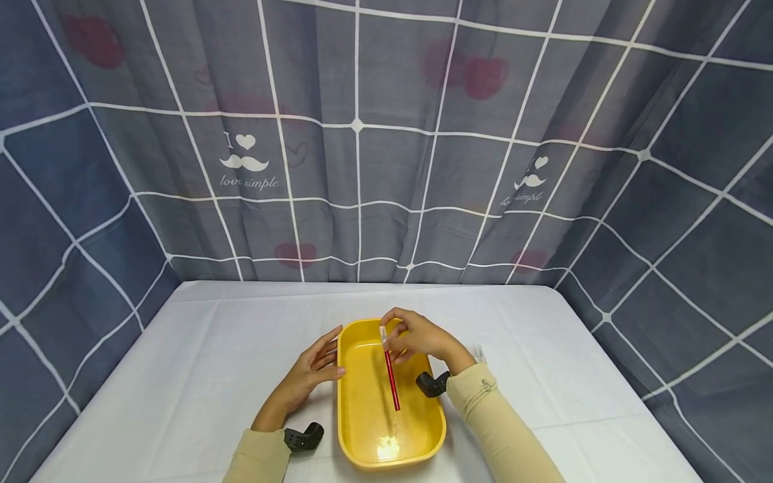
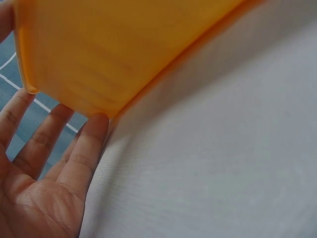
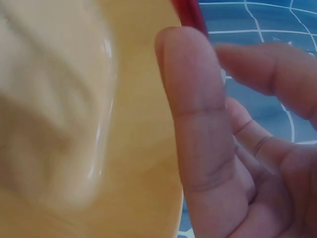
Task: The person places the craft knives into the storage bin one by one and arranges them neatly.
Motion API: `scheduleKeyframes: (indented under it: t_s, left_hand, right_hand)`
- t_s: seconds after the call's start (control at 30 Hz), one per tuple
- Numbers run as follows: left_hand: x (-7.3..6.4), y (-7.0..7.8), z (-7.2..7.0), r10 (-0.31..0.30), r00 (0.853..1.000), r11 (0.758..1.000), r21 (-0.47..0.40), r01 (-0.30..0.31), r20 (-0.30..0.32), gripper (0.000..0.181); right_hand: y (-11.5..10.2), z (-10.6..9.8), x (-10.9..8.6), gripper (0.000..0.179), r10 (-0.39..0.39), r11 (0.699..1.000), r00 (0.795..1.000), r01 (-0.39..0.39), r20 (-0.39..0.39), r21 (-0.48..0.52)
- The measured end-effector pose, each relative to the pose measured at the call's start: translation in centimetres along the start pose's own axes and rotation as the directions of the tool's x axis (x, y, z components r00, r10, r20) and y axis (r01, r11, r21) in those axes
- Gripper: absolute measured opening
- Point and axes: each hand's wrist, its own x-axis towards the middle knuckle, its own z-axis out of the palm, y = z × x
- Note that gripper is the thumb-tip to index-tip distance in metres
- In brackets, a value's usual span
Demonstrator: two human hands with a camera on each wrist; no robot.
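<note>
A yellow rectangular tub with rounded corners stands on the white-covered table. My right hand is over its far part and pinches a slim red stick near its whitish, clear upper end. The stick slants down over the tub's floor; its exact kind cannot be told. In the right wrist view only a short part of the red stick shows beyond a fingertip. At the tub's left side, my left hand rests its fairly straight fingers against the outer wall, with the thumb at the rim.
White cloth covers the table. Behind the right wrist a small clear object is partly hidden. A dark grey checked curtain encloses the back and both sides. Black wrist mounts sit on both wrists close to the tub.
</note>
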Motion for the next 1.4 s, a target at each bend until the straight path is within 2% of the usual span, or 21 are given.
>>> scheduleKeyframes:
  t_s: [0.23,0.87,1.4]
  left_hand:
    - [0.0,0.0,-0.1,0.0,1.0,1.0,0.0,0.0,-0.001,0.09]
    - [0.1,-0.1,0.0,0.007,1.0,1.0,-0.007,-0.007,0.011,0.09]
    - [0.1,0.0,0.0,-0.006,1.0,1.0,0.016,0.006,0.003,0.091]
  right_hand:
    - [0.0,0.6,0.5,0.04,0.022,0.999,1.0,-0.022,-0.003,-0.032]
    - [-0.4,2.9,1.9,0.04,0.046,0.999,0.999,-0.045,0.028,-0.019]
    - [-0.5,5.0,3.3,0.033,0.115,0.993,0.993,-0.114,0.013,-0.034]
